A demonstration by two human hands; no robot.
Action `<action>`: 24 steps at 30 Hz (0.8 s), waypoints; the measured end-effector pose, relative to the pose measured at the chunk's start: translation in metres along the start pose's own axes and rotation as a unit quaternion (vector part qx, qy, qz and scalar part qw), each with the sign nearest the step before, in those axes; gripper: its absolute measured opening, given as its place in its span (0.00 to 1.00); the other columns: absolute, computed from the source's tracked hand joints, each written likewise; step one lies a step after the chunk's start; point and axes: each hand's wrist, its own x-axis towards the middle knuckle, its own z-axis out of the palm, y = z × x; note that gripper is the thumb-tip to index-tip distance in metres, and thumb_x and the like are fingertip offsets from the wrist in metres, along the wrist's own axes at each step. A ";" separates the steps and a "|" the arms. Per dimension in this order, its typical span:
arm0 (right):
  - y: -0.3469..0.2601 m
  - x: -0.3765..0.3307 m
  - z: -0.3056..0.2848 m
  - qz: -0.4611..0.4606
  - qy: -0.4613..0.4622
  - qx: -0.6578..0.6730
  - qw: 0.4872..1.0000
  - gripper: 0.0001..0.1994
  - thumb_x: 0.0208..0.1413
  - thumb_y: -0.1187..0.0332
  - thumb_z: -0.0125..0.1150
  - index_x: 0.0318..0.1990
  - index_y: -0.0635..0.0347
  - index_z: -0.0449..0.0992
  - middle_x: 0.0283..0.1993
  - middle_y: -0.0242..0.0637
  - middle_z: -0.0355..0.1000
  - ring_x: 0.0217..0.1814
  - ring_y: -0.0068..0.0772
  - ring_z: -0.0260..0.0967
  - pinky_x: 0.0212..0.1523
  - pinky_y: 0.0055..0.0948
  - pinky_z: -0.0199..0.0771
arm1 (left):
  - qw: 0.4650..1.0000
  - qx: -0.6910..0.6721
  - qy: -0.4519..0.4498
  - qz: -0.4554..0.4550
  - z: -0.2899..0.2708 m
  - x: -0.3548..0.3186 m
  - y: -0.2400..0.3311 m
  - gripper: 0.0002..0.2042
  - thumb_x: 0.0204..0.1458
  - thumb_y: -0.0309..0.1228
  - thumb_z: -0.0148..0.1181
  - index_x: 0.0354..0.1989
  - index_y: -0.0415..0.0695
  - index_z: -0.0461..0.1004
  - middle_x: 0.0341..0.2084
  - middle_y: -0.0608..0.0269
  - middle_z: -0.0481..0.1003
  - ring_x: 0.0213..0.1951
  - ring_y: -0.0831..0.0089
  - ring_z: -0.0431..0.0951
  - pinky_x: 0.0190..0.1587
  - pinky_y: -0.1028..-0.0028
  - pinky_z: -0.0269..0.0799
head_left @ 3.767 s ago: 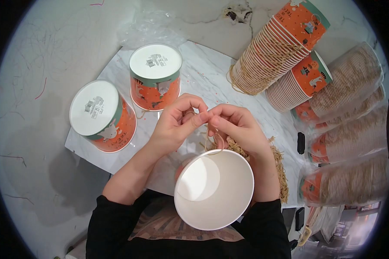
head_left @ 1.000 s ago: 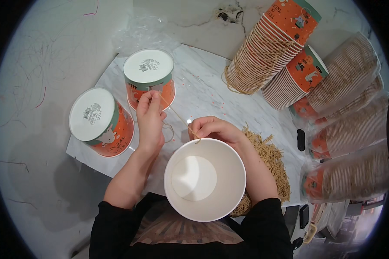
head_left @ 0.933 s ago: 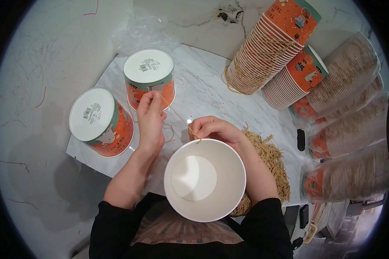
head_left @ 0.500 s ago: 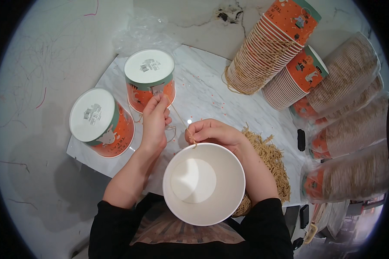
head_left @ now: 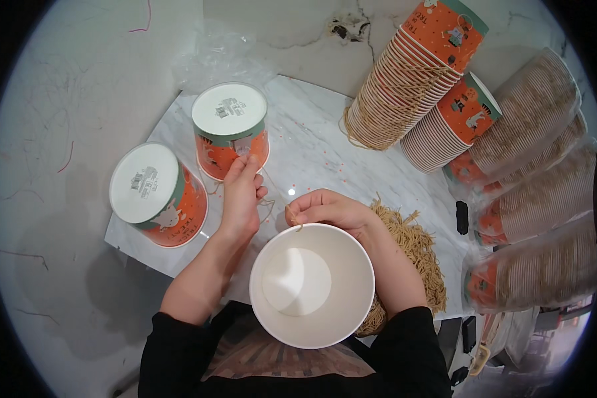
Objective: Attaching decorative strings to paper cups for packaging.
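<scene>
An open white paper tub [head_left: 312, 285] stands in front of me, its inside bare. My right hand [head_left: 328, 209] rests on its far rim, fingers pinched on a thin tan string. My left hand [head_left: 241, 192] stretches out to the left and pinches the other end of that string, right by the upturned orange tub [head_left: 231, 138]. A second upturned orange tub [head_left: 158, 194] stands further left. Under my right forearm lies a heap of tan strings [head_left: 411, 255].
Stacks of orange paper tubs [head_left: 404, 73] lie on their sides at the back right, some wrapped in clear plastic [head_left: 544, 192]. A crumpled clear bag [head_left: 219, 56] lies behind the white marble table [head_left: 318, 142]. A small black object [head_left: 462, 217] lies by the stacks.
Both hands were together above the white tub; my left hand has since moved out to the left, drawing the string taut, and now sits slightly lower by the orange tub.
</scene>
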 end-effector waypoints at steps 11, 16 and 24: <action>-0.002 0.009 -0.010 -0.017 0.011 0.145 0.989 0.30 0.71 0.44 0.37 0.48 0.65 0.74 0.47 0.43 0.76 0.49 0.36 0.76 0.50 0.35 0.77 | 0.863 0.329 -0.267 0.275 0.014 -0.018 0.015 0.05 0.55 0.31 0.66 0.37 0.47 0.81 0.58 0.59 0.69 0.67 0.59 0.60 0.64 0.62 0.62; -0.008 0.002 -0.024 -0.200 0.038 0.230 0.952 0.16 0.70 0.57 0.47 0.46 0.62 0.73 0.50 0.47 0.76 0.55 0.41 0.74 0.57 0.43 0.73 | 0.689 0.516 -0.224 0.458 0.018 -0.020 0.016 0.04 0.46 0.30 0.70 0.30 0.53 0.84 0.64 0.55 0.64 0.71 0.44 0.51 0.70 0.47 0.48; -0.056 -0.063 -0.039 -0.404 0.133 0.215 0.879 0.07 0.69 0.67 0.49 0.40 0.58 0.70 0.26 0.24 0.57 0.28 0.22 0.55 0.48 0.31 0.66 | 0.744 0.481 -0.182 0.426 0.011 -0.011 0.004 0.03 0.47 0.28 0.68 0.30 0.50 0.82 0.60 0.53 0.67 0.68 0.44 0.57 0.68 0.48 0.51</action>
